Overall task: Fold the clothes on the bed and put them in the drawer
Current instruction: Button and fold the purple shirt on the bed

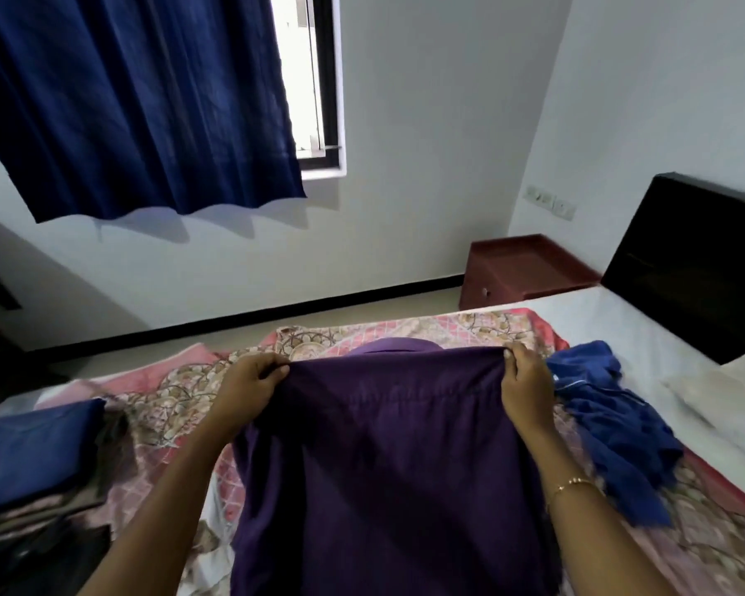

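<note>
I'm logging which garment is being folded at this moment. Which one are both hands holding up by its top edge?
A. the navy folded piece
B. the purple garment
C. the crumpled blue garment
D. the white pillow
B: the left hand and right hand each pinch a top corner of the purple garment, while the crumpled blue garment lies untouched to its right.

A home bedroom: a bed (620, 320) with a patterned sheet (448, 329) and dark headboard (697, 268), a nightstand (521, 273) in the corner, a blue curtain (138, 101) over the window (315, 79), clothes (611, 415) lying about.
</note>
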